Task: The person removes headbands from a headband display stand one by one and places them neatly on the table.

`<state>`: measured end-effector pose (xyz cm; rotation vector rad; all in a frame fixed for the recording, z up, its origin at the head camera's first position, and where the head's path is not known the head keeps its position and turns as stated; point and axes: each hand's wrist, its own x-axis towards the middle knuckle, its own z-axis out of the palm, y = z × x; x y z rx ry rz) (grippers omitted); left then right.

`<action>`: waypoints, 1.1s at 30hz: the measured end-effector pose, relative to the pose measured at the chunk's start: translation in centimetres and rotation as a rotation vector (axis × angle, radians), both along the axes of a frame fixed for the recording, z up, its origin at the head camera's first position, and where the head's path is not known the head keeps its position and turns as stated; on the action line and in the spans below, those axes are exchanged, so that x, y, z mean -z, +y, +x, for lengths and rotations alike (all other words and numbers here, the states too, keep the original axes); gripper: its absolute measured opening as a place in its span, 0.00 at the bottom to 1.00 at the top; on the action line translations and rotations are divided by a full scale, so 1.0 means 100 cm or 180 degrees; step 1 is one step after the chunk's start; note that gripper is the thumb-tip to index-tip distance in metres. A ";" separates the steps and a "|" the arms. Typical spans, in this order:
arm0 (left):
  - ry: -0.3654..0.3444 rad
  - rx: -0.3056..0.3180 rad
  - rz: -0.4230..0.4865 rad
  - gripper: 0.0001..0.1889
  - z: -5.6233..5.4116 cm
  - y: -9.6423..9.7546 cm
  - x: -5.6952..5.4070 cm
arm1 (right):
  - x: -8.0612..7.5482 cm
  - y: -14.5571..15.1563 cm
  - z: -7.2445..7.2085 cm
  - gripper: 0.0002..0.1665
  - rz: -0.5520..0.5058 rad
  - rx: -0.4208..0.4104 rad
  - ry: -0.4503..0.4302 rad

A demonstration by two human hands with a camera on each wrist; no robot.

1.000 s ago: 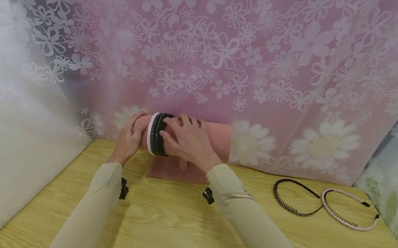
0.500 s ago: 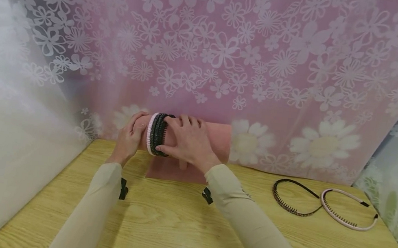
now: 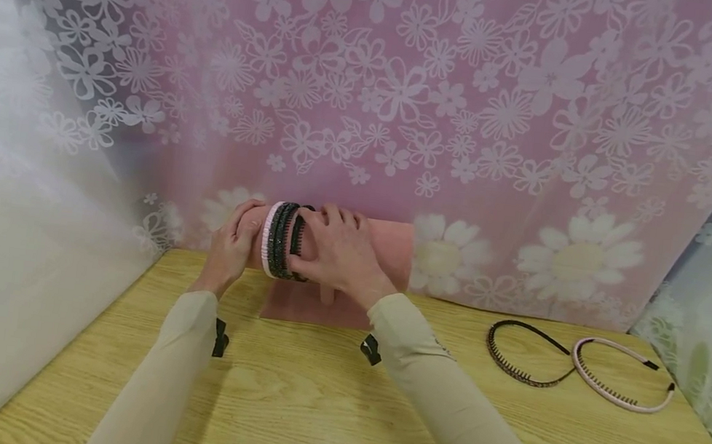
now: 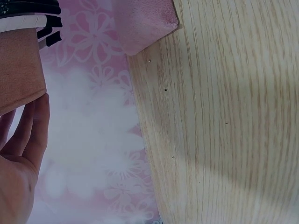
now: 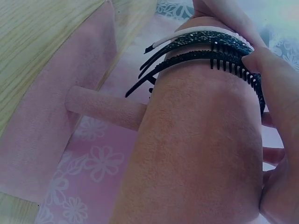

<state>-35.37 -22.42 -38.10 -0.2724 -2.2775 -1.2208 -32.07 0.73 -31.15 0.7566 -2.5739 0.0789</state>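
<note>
A pink, plush-covered roll (image 3: 392, 249) lies crosswise on its stand, with several headbands round its left part. Outermost is a pale, ribbed headband (image 3: 268, 241); beside it sit dark glittery headbands (image 3: 280, 239). My left hand (image 3: 230, 248) holds the roll's left end, its fingers against the end edge in the left wrist view. With my right hand (image 3: 346, 254) over the roll, I grip a black toothed headband (image 3: 297, 236) between thumb and fingers, slightly apart from the others. In the right wrist view the thumb (image 5: 254, 63) is at the teeth of this black headband (image 5: 187, 58).
The stand's flat pink base (image 3: 313, 309) rests on the wooden table (image 3: 295, 405), close to a flowered curtain (image 3: 397, 95). At the right lie a dark toothed headband (image 3: 504, 366) and a pale pink one (image 3: 622, 400), overlapping at their edges.
The black toothed headband under my right hand has shifted right, opening a narrow gap from the glittery ones. My right thumb and fingers have moved slightly; the left hand stays in place.
</note>
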 end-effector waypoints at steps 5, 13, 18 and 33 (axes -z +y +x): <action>-0.0001 -0.0021 -0.0002 0.24 0.000 -0.001 0.001 | -0.003 0.002 0.002 0.46 -0.0083 -0.0043 -0.0212; -0.0026 -0.0040 -0.0041 0.24 0.000 -0.001 0.004 | -0.007 0.006 0.004 0.47 -0.0069 -0.0058 -0.0387; -0.0035 -0.0024 -0.0032 0.24 0.001 0.000 0.003 | -0.010 0.009 0.003 0.50 0.0021 -0.0022 -0.0455; 0.0027 -0.0030 -0.0004 0.24 -0.004 -0.001 0.004 | -0.022 0.018 0.003 0.51 0.0029 0.0167 -0.0759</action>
